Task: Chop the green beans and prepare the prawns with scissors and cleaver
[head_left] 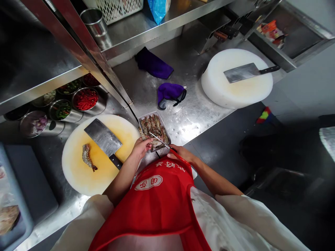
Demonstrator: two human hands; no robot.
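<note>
A small rectangular tray (169, 134) full of raw shrimp (155, 124) stands at the counter's front edge, just ahead of my apron. My left hand (142, 147) is at the tray's near left corner, its fingers pinched on a shrimp beside the blades. My right hand (180, 153) is closed on red-handled scissors (159, 139), whose blades point left over the shrimp. To the left, a single shrimp (87, 157) lies on a round white cutting board (74, 177), next to a cleaver (103, 136) with a black handle.
Metal containers with red chilies (86, 99) and chopped onion (38, 124) stand at the left. Purple cloth items (170, 92) lie behind the tray. A second cutting board (235, 92) bears another cleaver (242, 72) at the right. A grey bin (26, 205) is at the lower left.
</note>
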